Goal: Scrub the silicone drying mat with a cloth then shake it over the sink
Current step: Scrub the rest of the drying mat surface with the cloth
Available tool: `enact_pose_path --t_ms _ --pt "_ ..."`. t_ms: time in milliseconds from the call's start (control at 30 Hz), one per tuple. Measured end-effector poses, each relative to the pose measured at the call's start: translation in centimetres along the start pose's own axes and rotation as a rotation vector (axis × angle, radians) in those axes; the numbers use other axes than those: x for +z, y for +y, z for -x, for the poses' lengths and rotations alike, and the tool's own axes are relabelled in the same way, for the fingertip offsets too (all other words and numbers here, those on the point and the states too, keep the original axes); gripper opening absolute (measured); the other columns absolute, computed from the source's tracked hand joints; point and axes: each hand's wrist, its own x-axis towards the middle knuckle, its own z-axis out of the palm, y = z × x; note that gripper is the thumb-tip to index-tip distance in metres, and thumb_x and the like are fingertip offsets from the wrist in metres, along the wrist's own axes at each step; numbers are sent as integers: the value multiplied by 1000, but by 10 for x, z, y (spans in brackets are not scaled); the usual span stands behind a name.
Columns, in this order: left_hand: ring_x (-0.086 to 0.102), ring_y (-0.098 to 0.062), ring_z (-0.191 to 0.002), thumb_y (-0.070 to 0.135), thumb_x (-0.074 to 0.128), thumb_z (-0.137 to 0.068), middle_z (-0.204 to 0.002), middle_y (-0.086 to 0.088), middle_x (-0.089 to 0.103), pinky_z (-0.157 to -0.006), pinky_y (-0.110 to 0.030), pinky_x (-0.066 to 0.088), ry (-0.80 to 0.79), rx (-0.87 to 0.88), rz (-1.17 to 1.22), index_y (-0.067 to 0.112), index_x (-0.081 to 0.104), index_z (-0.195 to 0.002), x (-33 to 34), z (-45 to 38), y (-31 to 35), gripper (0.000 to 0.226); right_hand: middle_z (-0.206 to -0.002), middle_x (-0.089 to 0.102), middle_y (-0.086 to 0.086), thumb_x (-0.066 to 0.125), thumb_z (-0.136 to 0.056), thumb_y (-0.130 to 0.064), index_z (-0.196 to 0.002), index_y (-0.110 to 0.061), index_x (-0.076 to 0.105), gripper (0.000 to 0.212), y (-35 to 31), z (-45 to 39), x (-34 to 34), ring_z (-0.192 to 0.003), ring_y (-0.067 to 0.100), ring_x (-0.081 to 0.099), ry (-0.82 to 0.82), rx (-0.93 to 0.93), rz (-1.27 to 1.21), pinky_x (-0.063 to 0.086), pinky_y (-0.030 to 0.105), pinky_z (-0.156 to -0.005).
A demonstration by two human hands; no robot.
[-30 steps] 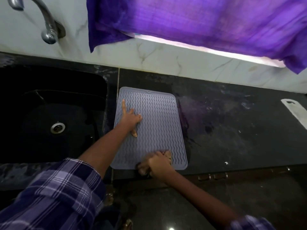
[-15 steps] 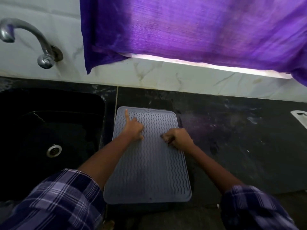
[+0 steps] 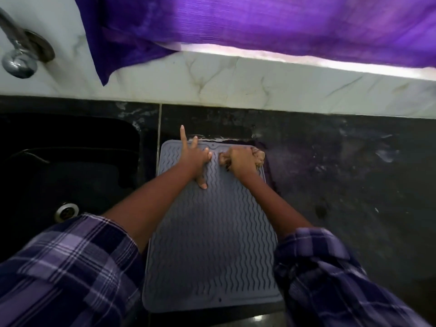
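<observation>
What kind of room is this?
Most likely a home kitchen: a dark sink with a wall tap sits in a black counter, and a ribbed mat lies beside it.

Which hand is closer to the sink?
Left. The left hand presses the mat on the side beside the sink; the right hand, gripping the cloth, is farther away.

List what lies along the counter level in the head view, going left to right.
sink → left hand pressing the drying mat → right hand gripping the cloth → bare dark counter
</observation>
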Motion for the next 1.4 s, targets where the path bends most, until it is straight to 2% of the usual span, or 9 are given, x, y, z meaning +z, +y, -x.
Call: enact_pose_path --t_ms 133,267,367,500,800,1000,1200,1300,1400 --pt "1 -36 -150 78 66 -59 -159 -2 27 -102 -79 -9 19 -3 -3 25 28 -151 -8 4 2 113 -125 59 4 54 -88 -18 -114 -18 64 28 2 92 1 -119 23 49 -168 -208 -41 28 37 -106" --pt "2 -36 -150 74 68 -61 -160 0 23 -103 -79 -7 -6 0 51 24 27 -152 -11 10 0 112 -105 72 1 62 -85 -11 -98 -20 72 19 7 59 -41 -97 17 67 -499 -246 -133 52 36 -94" --pt "2 -35 -150 75 68 -60 -159 -2 27 -104 -78 -8 -20 -17 70 25 28 -151 -10 9 0 111 -102 73 5 60 -87 -12 -95 -17 71 14 2 -7 -46 -85 18 68 -234 -93 -179 54 38 -90" --pt "2 -32 -151 81 64 -58 -159 2 27 -105 -77 -8 -34 -16 55 28 26 -152 -7 6 -1 114 -123 60 12 47 -93 -11 -117 -9 59 28 -21 -14 -7 -115 28 52 -31 37 17 38 38 -99" --pt "2 -37 -150 75 68 -60 -156 -2 34 -103 -78 -11 -24 0 61 25 40 -145 -11 10 -2 102 -123 62 5 59 -86 -7 -112 -16 65 28 -1 99 -13 -115 19 56 -341 -302 -208 43 34 -101" --pt "-2 -33 -150 82 63 -56 -161 -3 20 -102 -79 -10 -51 -46 2 29 24 -153 -8 11 4 117 -121 64 10 52 -88 -8 -115 -14 63 30 -5 -9 -18 -114 29 55 -27 57 -88 40 39 -99" --pt "5 -32 -151 77 70 -53 -153 -3 40 -100 -81 -9 -40 -47 8 30 51 -137 -11 5 4 98 -125 60 6 55 -88 -12 -117 -18 63 31 -13 96 18 -120 25 49 49 17 -155 32 40 -103" --pt "7 -31 -151 73 73 -55 -152 -5 41 -101 -81 -8 -43 -51 0 31 50 -137 -15 6 3 95 -112 69 10 75 -67 -2 -106 -16 72 42 -18 181 16 -106 31 62 -14 -164 -226 45 49 -88" --pt "6 -31 -151 71 74 -57 -153 -4 39 -101 -80 -7 -34 -62 40 29 47 -140 -15 12 3 97 -116 69 3 64 -80 -1 -108 -18 70 33 -7 156 -9 -108 21 61 -312 -210 -207 48 38 -94"
